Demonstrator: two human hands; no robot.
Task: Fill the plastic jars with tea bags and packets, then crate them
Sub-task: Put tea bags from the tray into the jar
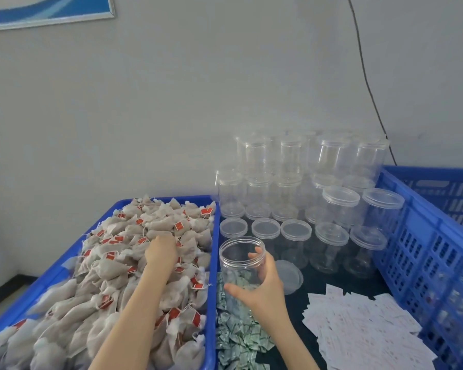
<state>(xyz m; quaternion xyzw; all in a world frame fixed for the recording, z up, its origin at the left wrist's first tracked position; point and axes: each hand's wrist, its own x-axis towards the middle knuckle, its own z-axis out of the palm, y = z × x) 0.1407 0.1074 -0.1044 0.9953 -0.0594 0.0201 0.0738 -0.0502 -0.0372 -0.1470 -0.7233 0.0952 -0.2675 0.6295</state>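
My right hand (262, 287) grips an open, empty clear plastic jar (239, 259), tilted slightly, just right of the blue tray. Its loose lid (292, 276) lies on the dark table behind my hand. My left hand (162, 249) reaches into the heap of tea bags (118, 276) with red tags, fingers curled down among them; whether it holds any is hidden. The heap fills the blue tray (213, 263). Green-white small packets (235, 335) are piled under the jar. White paper packets (364, 327) are spread to the right.
Several lidded empty clear jars (332, 236) stand stacked in rows at the back against the grey wall. A blue slotted crate (428, 236) stands on the right, with some filled jars dimly seen through its wall. A black cable runs down the wall.
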